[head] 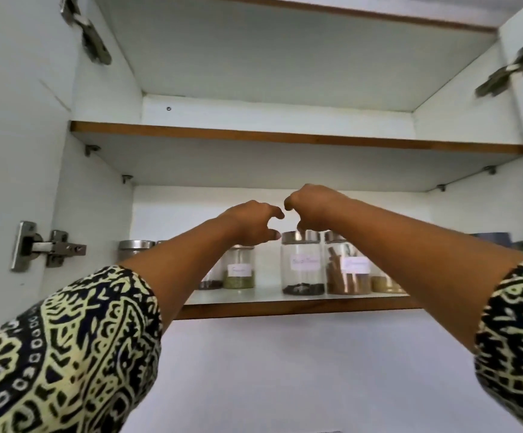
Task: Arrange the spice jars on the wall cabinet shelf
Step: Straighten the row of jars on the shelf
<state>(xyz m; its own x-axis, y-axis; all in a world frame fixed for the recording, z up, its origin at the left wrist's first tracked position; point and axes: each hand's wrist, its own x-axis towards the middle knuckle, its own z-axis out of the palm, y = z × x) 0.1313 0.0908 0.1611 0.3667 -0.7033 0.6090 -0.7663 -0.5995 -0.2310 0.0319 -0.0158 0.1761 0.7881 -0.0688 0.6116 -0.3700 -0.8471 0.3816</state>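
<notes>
We look up into an open white wall cabinet (104,189) with its doors swung wide. Two white shelves edged in brown wood cross it, the upper shelf (297,142) bare from below. Metal hinges sit on the left door (47,246) and high on both sides (507,75). Small shelf pegs (126,178) hold the boards. Below the cabinet, a plain white wall (301,370) shows in soft, even light.
</notes>
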